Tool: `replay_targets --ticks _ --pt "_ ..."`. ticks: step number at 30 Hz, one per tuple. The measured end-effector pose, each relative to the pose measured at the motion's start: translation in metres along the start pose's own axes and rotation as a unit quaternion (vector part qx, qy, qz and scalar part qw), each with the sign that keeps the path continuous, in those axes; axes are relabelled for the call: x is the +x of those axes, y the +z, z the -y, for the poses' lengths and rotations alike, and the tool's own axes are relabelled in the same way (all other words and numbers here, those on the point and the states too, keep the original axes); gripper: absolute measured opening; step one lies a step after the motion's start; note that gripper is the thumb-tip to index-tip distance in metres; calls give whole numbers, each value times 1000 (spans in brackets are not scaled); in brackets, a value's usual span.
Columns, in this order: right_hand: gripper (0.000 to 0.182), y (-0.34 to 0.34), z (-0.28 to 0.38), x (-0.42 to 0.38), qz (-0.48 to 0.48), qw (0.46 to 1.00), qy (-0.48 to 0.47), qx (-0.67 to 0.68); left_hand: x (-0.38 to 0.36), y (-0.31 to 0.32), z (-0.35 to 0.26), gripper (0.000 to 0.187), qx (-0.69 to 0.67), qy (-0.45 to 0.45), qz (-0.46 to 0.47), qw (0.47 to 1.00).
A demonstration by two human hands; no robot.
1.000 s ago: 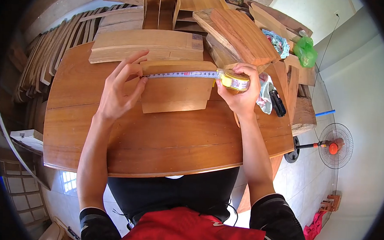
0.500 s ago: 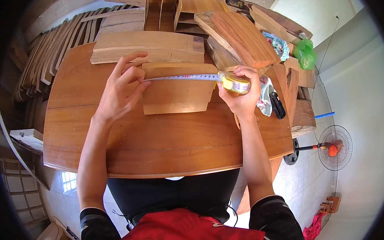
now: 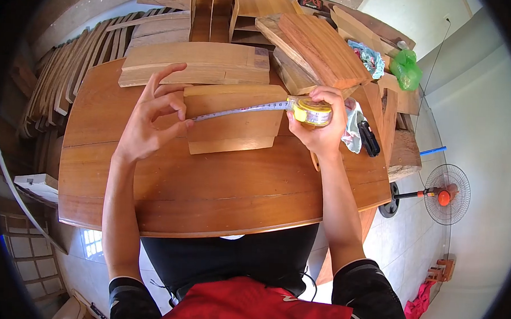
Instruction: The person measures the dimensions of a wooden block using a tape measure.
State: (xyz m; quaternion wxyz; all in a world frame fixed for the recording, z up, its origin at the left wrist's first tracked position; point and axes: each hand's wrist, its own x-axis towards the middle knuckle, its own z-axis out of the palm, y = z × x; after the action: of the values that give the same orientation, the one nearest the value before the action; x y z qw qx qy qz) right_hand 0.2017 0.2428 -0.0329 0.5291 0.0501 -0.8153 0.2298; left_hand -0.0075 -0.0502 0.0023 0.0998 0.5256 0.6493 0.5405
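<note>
A yellow tape measure [image 3: 312, 111] sits in my right hand [image 3: 327, 128], which is closed around its case. Its white blade [image 3: 240, 109] stretches leftward over a wooden board [image 3: 234, 134] lying on the table, sloping down a little toward its left end. There my left hand [image 3: 150, 120] pinches the blade tip between thumb and finger, near the board's left edge, with the index finger raised. The board's right end lies just below the tape case.
Behind the board lies a longer wooden plank [image 3: 191, 65] on the brown table [image 3: 220, 195]. Stacked boards [image 3: 323, 51] stand at back right. A black tool [image 3: 369, 139] and a cloth [image 3: 353, 126] lie right of my hand. A fan [image 3: 446, 194] stands on the floor.
My left hand has moved slightly left and down with the blade tip, so the blade now slopes more. My right hand with the tape case has barely shifted.
</note>
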Motion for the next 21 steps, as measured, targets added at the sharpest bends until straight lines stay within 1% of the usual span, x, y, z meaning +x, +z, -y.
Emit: replay_targets --ticks 4,12,15,16,19,21 --pt "56 2 0 3 -25 1000 -4 -5 0 -2 2 20 -13 -3 5 1000" --pt "56 2 -1 1 -18 1000 -6 -22 1 -2 12 21 -56 -23 -2 998" --pt "56 2 1 2 -21 1000 -4 -18 0 -1 22 22 -54 -2 -7 998" --pt "55 2 1 2 -23 1000 -4 -18 0 -1 25 24 -51 9 -7 999" --pt "55 2 2 4 -23 999 -8 -23 1 4 23 36 -115 -31 -30 992" --pt "54 1 2 4 -22 999 -10 -24 3 7 19 44 -123 -39 -29 991"
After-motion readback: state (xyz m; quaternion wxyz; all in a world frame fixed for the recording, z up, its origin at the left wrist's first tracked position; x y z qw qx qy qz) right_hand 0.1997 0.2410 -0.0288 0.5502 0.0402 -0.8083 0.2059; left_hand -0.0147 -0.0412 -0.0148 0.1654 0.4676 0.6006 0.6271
